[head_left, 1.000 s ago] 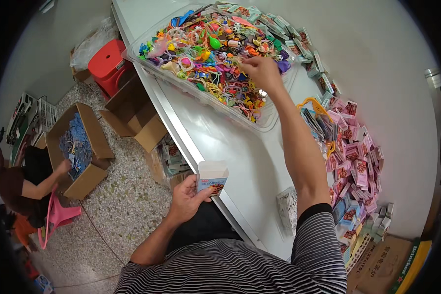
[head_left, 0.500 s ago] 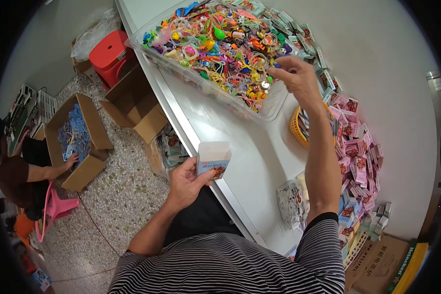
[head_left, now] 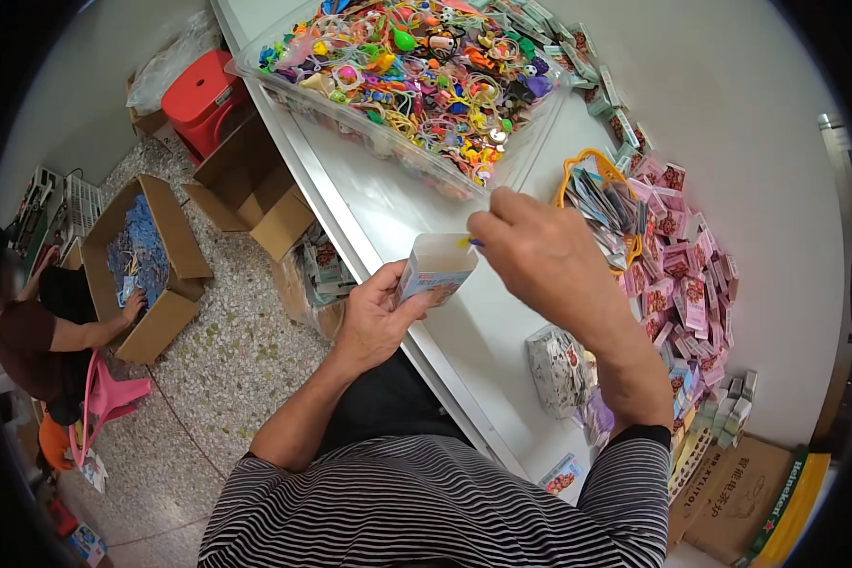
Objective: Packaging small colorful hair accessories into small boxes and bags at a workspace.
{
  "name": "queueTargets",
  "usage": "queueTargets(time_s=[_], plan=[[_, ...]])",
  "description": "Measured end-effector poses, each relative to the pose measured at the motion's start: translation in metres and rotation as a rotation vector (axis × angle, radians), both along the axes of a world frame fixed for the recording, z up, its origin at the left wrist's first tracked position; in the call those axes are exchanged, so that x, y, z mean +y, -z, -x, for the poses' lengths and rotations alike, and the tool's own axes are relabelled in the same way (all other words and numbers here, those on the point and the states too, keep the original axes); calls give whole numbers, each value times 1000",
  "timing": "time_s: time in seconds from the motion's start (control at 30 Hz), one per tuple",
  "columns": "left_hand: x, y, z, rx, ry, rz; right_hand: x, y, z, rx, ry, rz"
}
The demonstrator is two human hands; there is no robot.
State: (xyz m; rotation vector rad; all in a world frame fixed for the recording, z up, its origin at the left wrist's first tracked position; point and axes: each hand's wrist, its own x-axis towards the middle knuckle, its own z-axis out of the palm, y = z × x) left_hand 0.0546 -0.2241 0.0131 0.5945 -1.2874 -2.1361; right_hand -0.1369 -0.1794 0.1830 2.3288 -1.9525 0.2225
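Observation:
My left hand (head_left: 374, 317) is closed around a small light-blue and white carton (head_left: 435, 275), its top flap up, at the table's edge. Right beside the carton's mouth, my right hand (head_left: 535, 256) pinches a tiny yellow and blue trinket (head_left: 471, 242); most of it is hidden by the fingers. Beyond both hands stands a clear plastic tub (head_left: 402, 150), heaped with colourful small toys and bands (head_left: 417, 80). A yellow basket (head_left: 568, 175) of flat packets sits past my right hand. Near my right forearm lies a plastic-wrapped bundle (head_left: 554, 369).
Pink boxes (head_left: 674, 260) pile along the wall on the right, greenish ones (head_left: 596, 76) behind the tub. On the floor at left are a red stool (head_left: 197, 99), open cardboard boxes (head_left: 256, 194), and a person (head_left: 43, 331) reaching into a carton of blue pieces (head_left: 142, 246).
My right hand has come from the tub toward me, carrying the trinket to the carton's opening. The left hand has raised and tilted the carton slightly rightward.

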Motion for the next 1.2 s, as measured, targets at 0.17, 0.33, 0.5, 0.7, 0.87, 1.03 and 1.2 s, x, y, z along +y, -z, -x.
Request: queueTargets(time_s=[0.17,0.33,0.5,0.7,0.87,1.03,1.2], plan=[[4,-5,2,-32,70,40,6,6,-8,66,-83,-104],[6,-2,-1,-18,104,26,8,-5,-2,-509,-58,-230],[8,-4,1,-15,119,-54,18,2,1,-825,-53,-259],[12,-13,2,3,212,-52,29,51,-4,-790,-317,-20],[18,-8,7,72,260,-42,46,57,-2,-379,-225,132],[20,-7,13,14,205,-37,66,53,38,-607,63,373],[22,-7,17,-8,202,-33,109,77,181,-457,720,621]])
